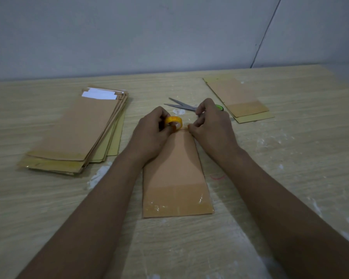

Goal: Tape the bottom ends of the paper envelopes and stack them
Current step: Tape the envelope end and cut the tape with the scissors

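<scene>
Looks like a plain back-room packing spot, not a proper workshop. Bare grey wall (149, 33) beyond the hands, and a pale wood-grain table (290, 158) smeared with white residue under them.

Wooden table (290, 158) (pale grain) bears envelope (175, 178), two stacks (77, 129), scissors (181, 105)

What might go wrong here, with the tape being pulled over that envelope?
The left hand holds the yellow tape roll and the right hand pinches the strip at the far end of the envelope. With nothing pressing the envelope flat, it may slide, so the strip could land crooked or wrinkle. The open scissors lie just behind the hands, so a knuckle might catch a blade.
</scene>
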A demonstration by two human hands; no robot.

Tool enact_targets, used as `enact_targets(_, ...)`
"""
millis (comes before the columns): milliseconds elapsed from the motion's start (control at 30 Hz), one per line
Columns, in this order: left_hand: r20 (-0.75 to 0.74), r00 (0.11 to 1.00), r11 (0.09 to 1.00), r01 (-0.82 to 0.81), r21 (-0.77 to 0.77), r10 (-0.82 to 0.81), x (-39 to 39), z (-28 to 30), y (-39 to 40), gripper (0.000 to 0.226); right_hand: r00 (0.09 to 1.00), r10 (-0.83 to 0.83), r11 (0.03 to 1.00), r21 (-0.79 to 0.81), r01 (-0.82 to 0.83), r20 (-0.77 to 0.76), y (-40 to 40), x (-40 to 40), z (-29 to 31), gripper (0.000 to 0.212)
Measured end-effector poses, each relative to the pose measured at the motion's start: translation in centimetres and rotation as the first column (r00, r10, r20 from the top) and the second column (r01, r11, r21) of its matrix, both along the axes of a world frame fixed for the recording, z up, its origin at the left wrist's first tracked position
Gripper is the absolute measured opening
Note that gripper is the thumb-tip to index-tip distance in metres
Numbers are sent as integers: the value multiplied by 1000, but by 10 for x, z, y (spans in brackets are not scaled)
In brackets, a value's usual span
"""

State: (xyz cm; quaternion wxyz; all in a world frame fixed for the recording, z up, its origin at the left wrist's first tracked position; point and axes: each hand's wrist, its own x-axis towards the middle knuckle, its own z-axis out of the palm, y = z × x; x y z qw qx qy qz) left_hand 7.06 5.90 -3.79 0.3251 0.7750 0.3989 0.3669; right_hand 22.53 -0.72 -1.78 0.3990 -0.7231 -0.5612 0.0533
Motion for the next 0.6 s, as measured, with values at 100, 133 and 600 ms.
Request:
enact_targets(100, 3, 1000, 1000, -6, 6, 6, 1, 1, 0, 21, 999, -10, 1000, 6, 10, -31, -1, 0, 0, 32)
enact_targets(133, 7, 1000, 1000, -8, 6, 8, 1, 1, 0, 20, 999, -12, 1000, 3, 12, -35, -1, 0, 0, 32)
enact_targets(600, -2, 999, 999, -37, 13, 37, 1, 3, -2, 19, 992, -60, 994, -88, 70, 113, -3, -8, 7, 40)
